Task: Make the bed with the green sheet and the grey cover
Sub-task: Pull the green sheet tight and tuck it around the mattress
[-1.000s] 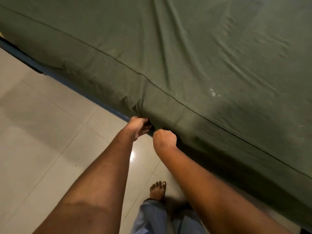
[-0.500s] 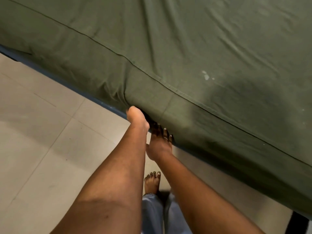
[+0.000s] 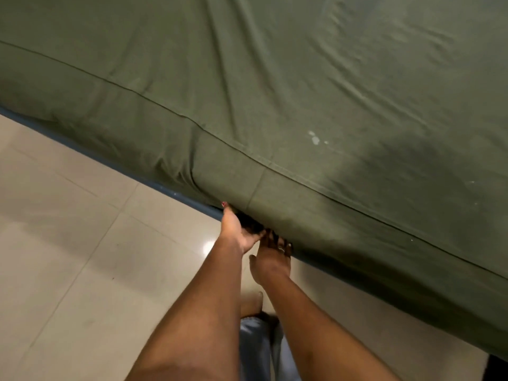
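One green sheet (image 3: 302, 92), one bed frame (image 3: 154, 185), two hands (left hand (image 3: 238, 229), right hand (image 3: 270, 261)), one bare foot (image 3: 251, 303), one ring (image 3: 281, 249)

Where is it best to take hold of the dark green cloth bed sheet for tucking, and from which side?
Probably at the lower edge of the dark green cloth bed sheet, at the bunched folds beside the left hand. Come from below, on the floor side: slack cloth gathers there above the blue bed frame, while the top lies spread flat, with little to pinch.
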The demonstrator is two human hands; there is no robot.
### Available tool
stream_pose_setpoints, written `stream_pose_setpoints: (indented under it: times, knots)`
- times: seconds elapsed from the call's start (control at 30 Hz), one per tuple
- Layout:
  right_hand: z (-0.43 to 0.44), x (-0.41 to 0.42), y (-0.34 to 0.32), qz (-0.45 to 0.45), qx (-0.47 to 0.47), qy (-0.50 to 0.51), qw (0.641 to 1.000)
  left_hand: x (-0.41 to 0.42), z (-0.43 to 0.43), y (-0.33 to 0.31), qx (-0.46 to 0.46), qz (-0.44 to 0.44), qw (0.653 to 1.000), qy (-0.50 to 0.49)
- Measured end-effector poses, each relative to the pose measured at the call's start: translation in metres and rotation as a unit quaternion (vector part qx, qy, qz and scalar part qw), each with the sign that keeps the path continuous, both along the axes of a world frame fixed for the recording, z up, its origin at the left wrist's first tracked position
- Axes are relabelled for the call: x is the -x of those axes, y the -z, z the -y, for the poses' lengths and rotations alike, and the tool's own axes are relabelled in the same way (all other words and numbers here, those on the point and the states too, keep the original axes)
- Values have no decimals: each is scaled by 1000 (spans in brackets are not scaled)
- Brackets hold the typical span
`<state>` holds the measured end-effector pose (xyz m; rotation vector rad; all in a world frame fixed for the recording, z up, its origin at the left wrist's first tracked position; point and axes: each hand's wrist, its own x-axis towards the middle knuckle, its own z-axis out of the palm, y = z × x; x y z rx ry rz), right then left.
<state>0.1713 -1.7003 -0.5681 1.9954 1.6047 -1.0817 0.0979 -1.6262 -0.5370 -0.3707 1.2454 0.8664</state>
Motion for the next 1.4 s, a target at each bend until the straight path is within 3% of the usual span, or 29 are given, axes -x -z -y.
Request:
stream_pose_setpoints:
  times: [0.07, 0.17, 0.33, 0.43, 0.57, 0.63, 0.7, 0.93, 1.07, 1.2, 1.3, 1.4]
  knots:
    - [9, -2, 9, -13, -27, -10, 999, -12, 4, 10, -7, 1, 999, -45]
    - [22, -21, 21, 7, -145, -87, 986, -11, -1, 20, -15, -6, 997, -79]
    - [4, -37, -8, -38, -69, -114, 990, -7, -14, 6, 0, -16, 999, -36]
    - [-26, -18, -47, -32, -47, -150, 987, 13, -27, -3, 10, -159, 987, 2]
    - [-85, 23, -103, -76, -122, -207, 968, 66, -50, -16, 89, -466, 880, 24]
    - [-107, 51, -115, -91, -172, -214, 957, 100, -64, -27, 93, -533, 840, 43]
    - [-123, 79, -119, -92, -195, -210, 954, 136, -76, -29, 89, -555, 825, 59]
    - [-153, 187, -99, -19, -189, -206, 960, 254, -112, 1, 26, -492, 854, 164]
    - [-178, 230, -84, 52, -160, -136, 976, 275, -126, 11, -43, -438, 869, 227]
    - [-186, 254, -82, 43, -110, 49, 992, 283, -131, -5, -112, -329, 926, 144]
    - [-185, 275, -75, 24, -90, 209, 974, 295, -142, -9, -150, -326, 919, 165]
    - [-183, 292, -69, 6, -100, 281, 954, 300, -147, -9, -182, -315, 917, 163]
